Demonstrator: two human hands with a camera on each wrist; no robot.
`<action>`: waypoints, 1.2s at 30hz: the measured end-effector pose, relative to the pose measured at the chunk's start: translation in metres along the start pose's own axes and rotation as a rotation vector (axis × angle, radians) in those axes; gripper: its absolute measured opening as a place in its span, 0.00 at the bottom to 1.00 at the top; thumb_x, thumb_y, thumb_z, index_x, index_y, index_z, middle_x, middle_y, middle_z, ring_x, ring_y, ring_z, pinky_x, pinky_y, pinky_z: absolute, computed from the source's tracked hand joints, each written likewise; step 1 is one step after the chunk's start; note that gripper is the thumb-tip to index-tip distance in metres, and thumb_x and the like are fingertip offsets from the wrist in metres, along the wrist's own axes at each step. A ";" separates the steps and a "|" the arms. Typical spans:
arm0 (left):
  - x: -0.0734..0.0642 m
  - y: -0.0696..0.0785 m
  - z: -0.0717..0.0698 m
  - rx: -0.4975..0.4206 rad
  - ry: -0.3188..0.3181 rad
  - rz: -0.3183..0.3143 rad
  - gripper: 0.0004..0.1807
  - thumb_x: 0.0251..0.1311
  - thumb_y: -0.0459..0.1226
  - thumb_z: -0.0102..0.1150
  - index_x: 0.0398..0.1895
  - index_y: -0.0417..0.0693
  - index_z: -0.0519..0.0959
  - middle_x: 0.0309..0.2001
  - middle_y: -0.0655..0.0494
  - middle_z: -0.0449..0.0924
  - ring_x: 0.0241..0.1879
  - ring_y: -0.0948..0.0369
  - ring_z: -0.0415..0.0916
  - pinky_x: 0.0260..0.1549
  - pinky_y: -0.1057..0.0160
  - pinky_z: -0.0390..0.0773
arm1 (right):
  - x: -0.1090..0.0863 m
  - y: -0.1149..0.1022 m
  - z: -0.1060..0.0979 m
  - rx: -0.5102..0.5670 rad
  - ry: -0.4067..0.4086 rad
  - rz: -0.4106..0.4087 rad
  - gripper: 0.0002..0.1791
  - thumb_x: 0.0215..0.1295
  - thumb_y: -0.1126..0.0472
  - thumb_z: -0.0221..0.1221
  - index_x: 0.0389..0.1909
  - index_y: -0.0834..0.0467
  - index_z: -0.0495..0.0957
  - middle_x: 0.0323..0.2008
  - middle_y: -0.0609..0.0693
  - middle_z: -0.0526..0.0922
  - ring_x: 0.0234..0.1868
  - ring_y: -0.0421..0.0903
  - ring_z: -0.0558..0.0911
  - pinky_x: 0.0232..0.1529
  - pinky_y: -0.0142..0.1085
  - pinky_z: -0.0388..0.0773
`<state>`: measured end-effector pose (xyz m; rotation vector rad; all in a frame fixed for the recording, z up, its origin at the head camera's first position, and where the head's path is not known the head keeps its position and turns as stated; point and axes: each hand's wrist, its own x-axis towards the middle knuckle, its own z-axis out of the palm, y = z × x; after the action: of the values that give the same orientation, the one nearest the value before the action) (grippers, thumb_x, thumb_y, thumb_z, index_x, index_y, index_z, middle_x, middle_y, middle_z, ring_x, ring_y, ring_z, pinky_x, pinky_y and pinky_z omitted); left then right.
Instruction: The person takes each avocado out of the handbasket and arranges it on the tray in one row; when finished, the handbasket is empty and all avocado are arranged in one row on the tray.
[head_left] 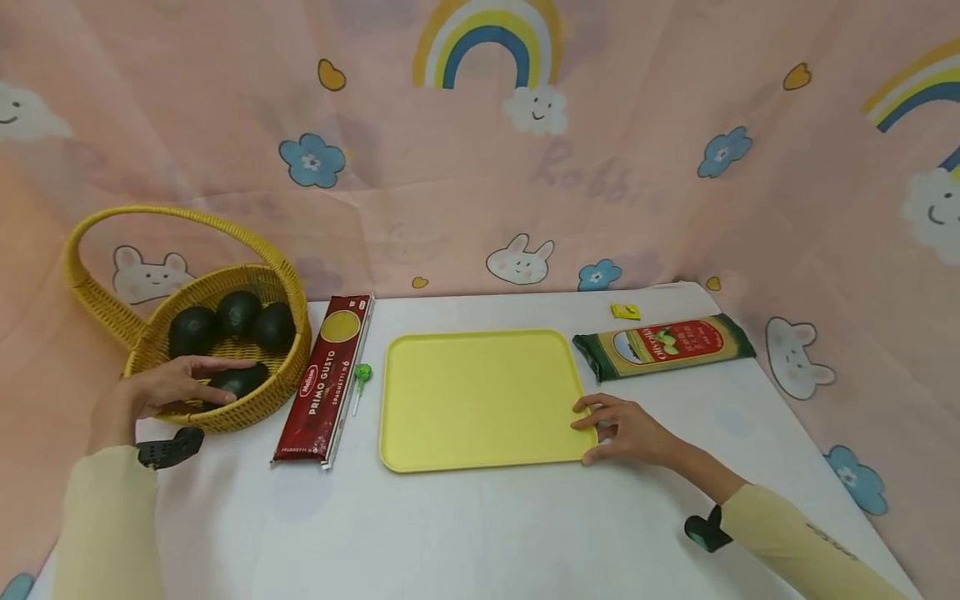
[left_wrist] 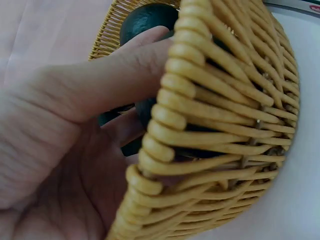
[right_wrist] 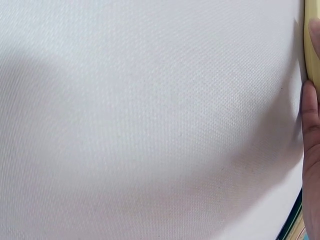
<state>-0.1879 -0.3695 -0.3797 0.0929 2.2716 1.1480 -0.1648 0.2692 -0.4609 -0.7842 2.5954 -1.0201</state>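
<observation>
My left hand [head_left: 168, 385] reaches over the near rim of a yellow wicker basket [head_left: 277, 398] and grips a dark green avocado [head_left: 242, 381] between thumb and fingers. In the left wrist view, the basket wall [left_wrist: 225, 115] partly hides this avocado and the fingertips. Farther back inside the basket lie three more avocados [head_left: 238, 313]. At the right edge of a yellow rectangular tray [head_left: 480, 400], my right hand [head_left: 633, 432] pinches the rim, fingers over the top and thumb at the near corner. The right wrist view catches only part of that hand [right_wrist: 311, 145] beside the tray [right_wrist: 311, 50].
Between basket and tray lie a red spaghetti pack [head_left: 322, 383] and a green lollipop [head_left: 362, 375]. Right of the tray are a green and tan packet [head_left: 667, 346] and a small yellow wrapped piece [head_left: 626, 311]. A patterned pink cloth [head_left: 420, 192] hangs behind the white table [head_left: 450, 533].
</observation>
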 end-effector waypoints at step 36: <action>-0.016 -0.010 0.020 -0.586 0.261 0.089 0.29 0.65 0.34 0.57 0.64 0.77 0.70 0.70 0.34 0.41 0.36 0.66 0.80 0.38 0.67 0.82 | 0.002 0.001 0.000 0.018 -0.012 0.009 0.23 0.46 0.55 0.74 0.43 0.62 0.85 0.52 0.58 0.75 0.49 0.55 0.74 0.38 0.30 0.81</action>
<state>-0.1628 -0.3664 -0.3887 -0.1986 2.0586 1.9189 -0.1666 0.2683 -0.4618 -0.7719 2.5735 -1.0309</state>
